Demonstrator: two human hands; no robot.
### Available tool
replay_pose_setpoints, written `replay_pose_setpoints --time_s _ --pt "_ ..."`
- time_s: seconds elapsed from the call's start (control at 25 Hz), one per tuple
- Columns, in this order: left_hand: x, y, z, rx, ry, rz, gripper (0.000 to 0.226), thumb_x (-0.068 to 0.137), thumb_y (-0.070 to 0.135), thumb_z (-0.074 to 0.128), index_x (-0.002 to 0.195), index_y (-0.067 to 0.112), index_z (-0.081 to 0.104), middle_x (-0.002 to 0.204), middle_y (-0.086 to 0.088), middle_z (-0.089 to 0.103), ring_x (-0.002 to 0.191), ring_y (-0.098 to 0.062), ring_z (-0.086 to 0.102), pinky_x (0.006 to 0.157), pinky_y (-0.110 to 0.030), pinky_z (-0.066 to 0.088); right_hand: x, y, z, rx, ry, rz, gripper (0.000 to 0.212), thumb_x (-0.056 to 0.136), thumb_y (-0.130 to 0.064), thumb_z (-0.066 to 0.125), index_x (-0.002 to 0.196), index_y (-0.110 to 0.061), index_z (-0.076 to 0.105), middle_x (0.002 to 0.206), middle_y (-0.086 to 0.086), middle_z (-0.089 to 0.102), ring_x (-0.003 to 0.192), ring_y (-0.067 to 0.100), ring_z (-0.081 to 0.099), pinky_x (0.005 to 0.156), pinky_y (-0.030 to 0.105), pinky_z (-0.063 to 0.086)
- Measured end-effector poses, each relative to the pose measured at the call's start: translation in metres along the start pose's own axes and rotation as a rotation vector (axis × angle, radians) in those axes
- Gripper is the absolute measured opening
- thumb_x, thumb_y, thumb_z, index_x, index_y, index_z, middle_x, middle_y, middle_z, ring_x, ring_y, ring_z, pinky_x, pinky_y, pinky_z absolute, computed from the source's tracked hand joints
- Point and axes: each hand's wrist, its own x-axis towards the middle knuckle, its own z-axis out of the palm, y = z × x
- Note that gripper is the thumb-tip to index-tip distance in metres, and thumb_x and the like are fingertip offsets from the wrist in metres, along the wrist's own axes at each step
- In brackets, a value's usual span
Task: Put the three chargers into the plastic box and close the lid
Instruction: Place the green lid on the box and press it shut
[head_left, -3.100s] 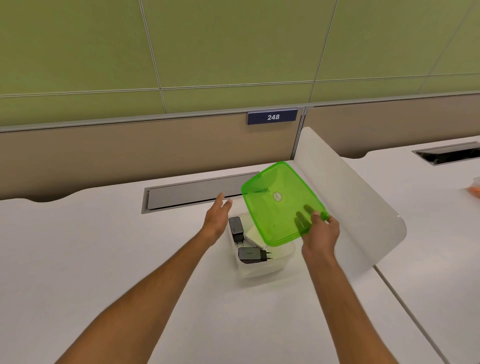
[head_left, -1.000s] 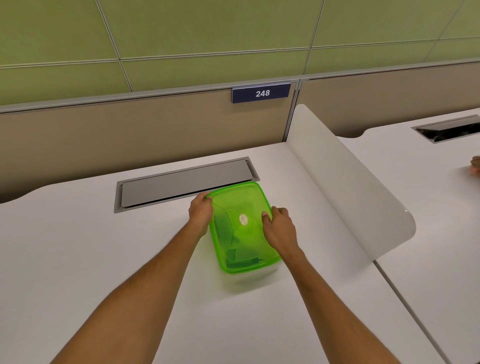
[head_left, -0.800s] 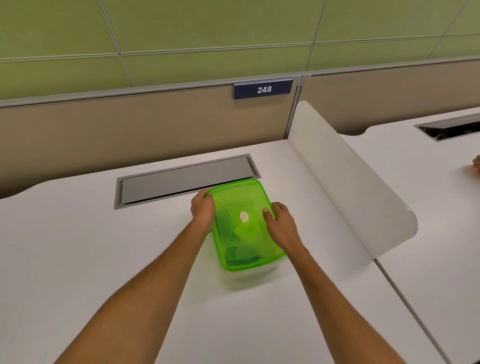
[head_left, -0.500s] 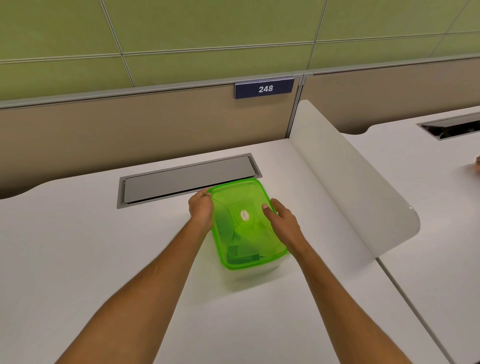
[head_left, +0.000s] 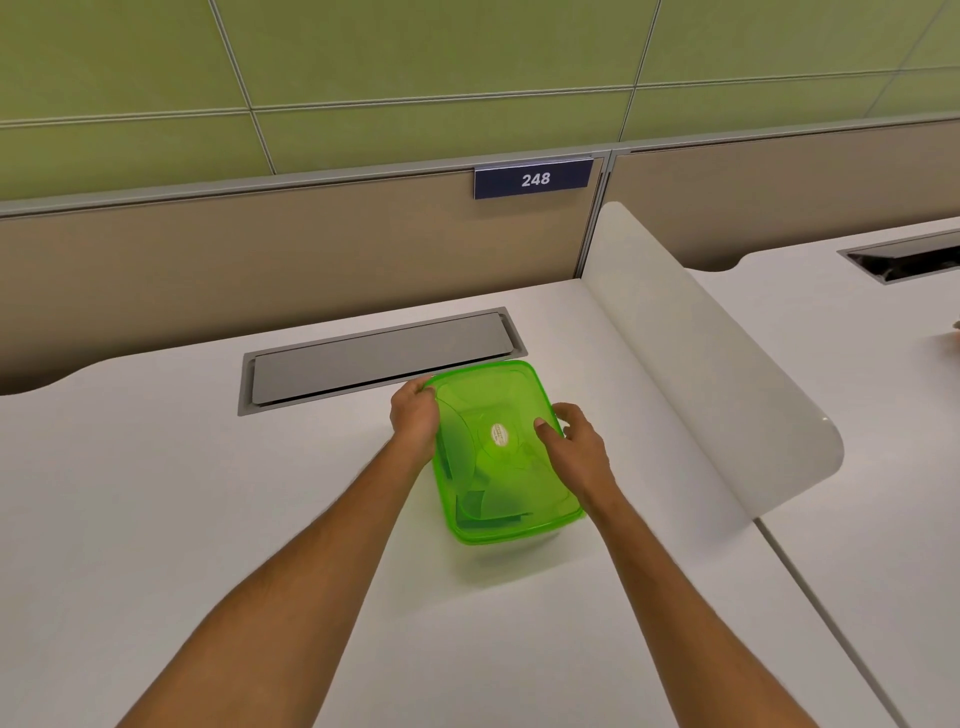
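Note:
The clear plastic box (head_left: 511, 543) stands on the white desk with its translucent green lid (head_left: 498, 447) lying flat on top. A dark charger (head_left: 491, 512) shows dimly through the lid at the near end; the others are hidden. My left hand (head_left: 415, 418) grips the lid's far-left corner. My right hand (head_left: 574, 449) rests on the lid's right edge, thumb on top and fingers curled over the rim.
A grey cable-tray cover (head_left: 376, 358) is set into the desk just behind the box. A white curved divider (head_left: 717, 364) rises to the right, with a second desk beyond it. A partition with a "248" plate (head_left: 533, 179) closes the back.
The lid came down from my raised right hand onto the box. In the last second my right hand slid outward from the lid's top to its right edge. My left hand stayed at the corner.

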Motion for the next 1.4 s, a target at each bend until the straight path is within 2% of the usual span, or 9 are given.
replay_pose_setpoints --time_s 0.08,0.16,0.24,0.36,0.56,0.68,0.96,1.24,1.4 --pt "0.001 0.001 0.0 0.056 0.007 0.036 0.037 0.092 0.01 0.043 0.125 0.015 0.059 0.111 -0.003 0.063 0.067 -0.009 0.051 0.055 -0.022 0.039 0.001 0.003 0.006 -0.104 0.061 -0.05 0.04 0.095 -0.029 0.053 0.131 -0.015 0.048 0.133 0.008 0.057 0.121 0.029 0.054 0.094 0.036 0.045" --pt "0.001 0.004 0.001 0.124 0.017 0.054 0.037 0.091 0.013 0.043 0.125 0.017 0.059 0.118 -0.006 0.063 0.08 -0.02 0.057 0.062 -0.023 0.039 0.002 0.002 0.011 -0.246 0.109 -0.08 0.038 0.097 -0.027 0.048 0.132 -0.014 0.046 0.13 0.012 0.057 0.116 0.033 0.055 0.088 0.039 0.044" --pt "0.002 0.005 0.001 0.196 0.038 0.082 0.033 0.093 0.017 0.041 0.119 0.014 0.061 0.115 -0.01 0.065 0.084 -0.026 0.056 0.067 -0.026 0.038 0.003 0.0 0.014 -0.393 0.129 -0.111 0.038 0.098 -0.029 0.042 0.134 -0.015 0.043 0.127 0.013 0.057 0.112 0.035 0.055 0.083 0.04 0.045" --pt "0.005 0.004 0.0 0.333 0.071 0.153 0.03 0.098 0.025 0.039 0.109 0.009 0.062 0.108 -0.014 0.065 0.085 -0.025 0.052 0.07 -0.028 0.037 0.003 0.003 0.014 -0.543 0.123 -0.114 0.04 0.1 -0.032 0.035 0.137 -0.019 0.04 0.12 0.013 0.057 0.105 0.036 0.058 0.078 0.04 0.046" --pt "0.011 0.004 0.006 0.543 0.094 0.181 0.032 0.098 0.022 0.032 0.113 0.01 0.058 0.117 -0.015 0.06 0.099 -0.034 0.058 0.072 -0.032 0.039 0.0 0.007 0.017 -0.615 0.173 -0.023 0.044 0.1 -0.042 0.031 0.121 -0.011 0.052 0.113 0.014 0.06 0.098 0.038 0.062 0.077 0.04 0.046" --pt "0.011 0.0 0.009 0.602 0.115 0.202 0.033 0.098 0.021 0.032 0.112 0.008 0.058 0.12 -0.017 0.056 0.1 -0.038 0.057 0.077 -0.037 0.042 0.0 0.006 0.02 -0.619 0.183 0.009 0.048 0.099 -0.045 0.031 0.121 -0.009 0.054 0.114 0.014 0.06 0.1 0.038 0.062 0.078 0.039 0.045" --pt "0.017 -0.002 0.008 0.637 0.144 0.262 0.033 0.099 0.023 0.034 0.104 0.006 0.063 0.112 -0.019 0.061 0.095 -0.039 0.059 0.073 -0.036 0.041 0.002 0.005 0.021 -0.595 0.111 0.075 0.052 0.099 -0.048 0.028 0.126 -0.009 0.05 0.123 0.016 0.057 0.11 0.039 0.058 0.086 0.041 0.043" --pt "0.02 0.002 0.006 0.651 0.118 0.263 0.025 0.095 0.011 0.041 0.093 0.002 0.064 0.104 -0.021 0.064 0.09 -0.038 0.06 0.068 -0.033 0.037 -0.003 0.005 0.024 -0.614 0.173 0.011 0.049 0.098 -0.046 0.032 0.122 -0.008 0.053 0.118 0.012 0.056 0.101 0.037 0.061 0.075 0.038 0.043" --pt "0.017 0.005 0.004 0.595 0.156 0.242 0.025 0.09 0.002 0.042 0.097 0.005 0.066 0.105 -0.016 0.066 0.091 -0.036 0.06 0.068 -0.031 0.038 -0.002 0.003 0.025 -0.62 0.128 0.027 0.051 0.099 -0.047 0.031 0.127 -0.009 0.049 0.121 0.014 0.054 0.105 0.038 0.06 0.079 0.039 0.044"
